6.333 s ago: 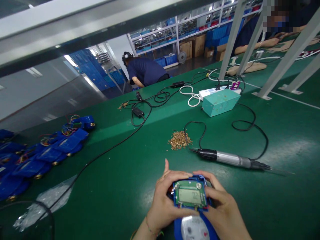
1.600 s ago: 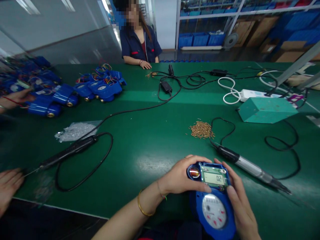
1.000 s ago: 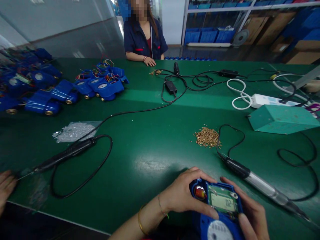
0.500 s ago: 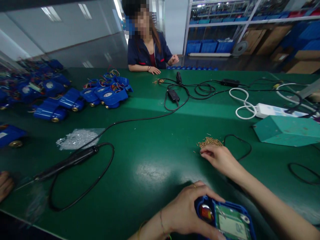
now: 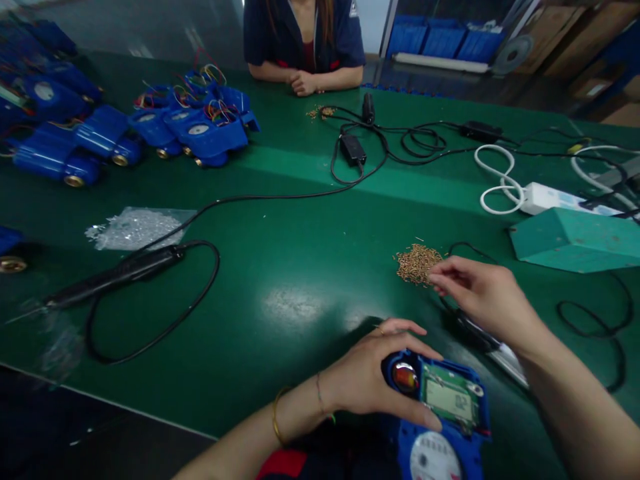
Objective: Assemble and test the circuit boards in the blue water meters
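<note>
My left hand [image 5: 373, 373] grips a blue meter [image 5: 480, 400] at the table's near edge, thumb across its front and fingers round the far side. The meter's open top shows a green circuit board with a small display [image 5: 445, 399]. Below that is a round white dial [image 5: 434, 459]. At the right edge of a pile of small brass-coloured screws [image 5: 416, 264], my right hand [image 5: 480, 293] pinches thumb and forefinger together; whatever is between the tips is too small to make out. A black and silver electric screwdriver [image 5: 480, 333] lies partly under my right forearm.
Several blue meter bodies [image 5: 210, 130] with loose wires stand at the left. Another black screwdriver [image 5: 120, 272] lies near a bag of clear small parts [image 5: 143, 228]. Cables, a white power strip [image 5: 555, 200] and a green box [image 5: 575, 240] occupy the right. A person [image 5: 305, 47] sits opposite.
My right hand has shifted from the front of the screw pile to its right edge, uncovering more screws. The view has tilted down, showing the meter's dial. The person opposite has brought both hands together.
</note>
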The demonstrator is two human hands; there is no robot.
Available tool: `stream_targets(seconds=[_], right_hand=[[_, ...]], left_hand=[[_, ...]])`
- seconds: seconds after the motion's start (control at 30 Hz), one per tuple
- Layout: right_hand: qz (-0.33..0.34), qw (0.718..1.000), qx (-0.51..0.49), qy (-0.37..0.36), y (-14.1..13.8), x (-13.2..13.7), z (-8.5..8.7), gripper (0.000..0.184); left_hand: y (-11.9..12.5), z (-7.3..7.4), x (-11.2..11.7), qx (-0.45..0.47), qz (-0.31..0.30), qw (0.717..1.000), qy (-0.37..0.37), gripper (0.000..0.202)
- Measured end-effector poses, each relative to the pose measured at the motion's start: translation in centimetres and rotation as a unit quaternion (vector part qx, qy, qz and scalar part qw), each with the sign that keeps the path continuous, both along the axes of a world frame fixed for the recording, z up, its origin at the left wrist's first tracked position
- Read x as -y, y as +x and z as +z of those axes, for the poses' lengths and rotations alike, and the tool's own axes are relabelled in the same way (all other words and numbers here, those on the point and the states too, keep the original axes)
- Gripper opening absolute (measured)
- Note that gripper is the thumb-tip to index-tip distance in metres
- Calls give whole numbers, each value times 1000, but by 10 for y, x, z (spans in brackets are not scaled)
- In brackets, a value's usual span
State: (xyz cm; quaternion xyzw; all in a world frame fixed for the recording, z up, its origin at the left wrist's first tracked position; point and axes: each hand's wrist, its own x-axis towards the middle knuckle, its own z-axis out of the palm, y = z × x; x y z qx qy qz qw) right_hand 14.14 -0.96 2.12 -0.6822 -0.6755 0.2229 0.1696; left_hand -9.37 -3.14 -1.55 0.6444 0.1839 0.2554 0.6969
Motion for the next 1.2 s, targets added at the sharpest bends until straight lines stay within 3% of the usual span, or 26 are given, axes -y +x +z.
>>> stream_targets(seconds=[0.1, 0.23, 0.33, 0.47, 0.57, 0.77, 1.03, 1.2], right_hand=[[-24, 991, -135, -10, 11, 28, 28, 35], [-43, 957, -270, -102, 5, 47, 46, 34], [-47, 923, -324, -202, -2, 44, 51, 30], [13, 876, -350, -331, -10, 26, 50, 29], [58, 859, -342, -378, -14, 14, 44, 30], [87, 883, -293, -357, -16, 14, 28, 29], [-10, 888, -248, -386, -24, 32, 37, 38], [-69, 909, -220, -347, -31, 43, 42, 48]], left_hand=[[1, 0, 1, 20, 2, 1000, 6, 62], [1, 5, 0, -4, -10, 1000, -13, 59], [0, 7, 0, -46, -22, 998, -27, 63], [0, 7, -1, -57, -26, 995, -72, 89], [0, 7, -2, -69, -22, 995, -72, 86], [1, 9, -3, -78, -33, 995, -61, 82], [3, 8, -1, -72, -38, 995, -65, 88], [7, 7, 1, -71, -41, 995, -57, 91]])
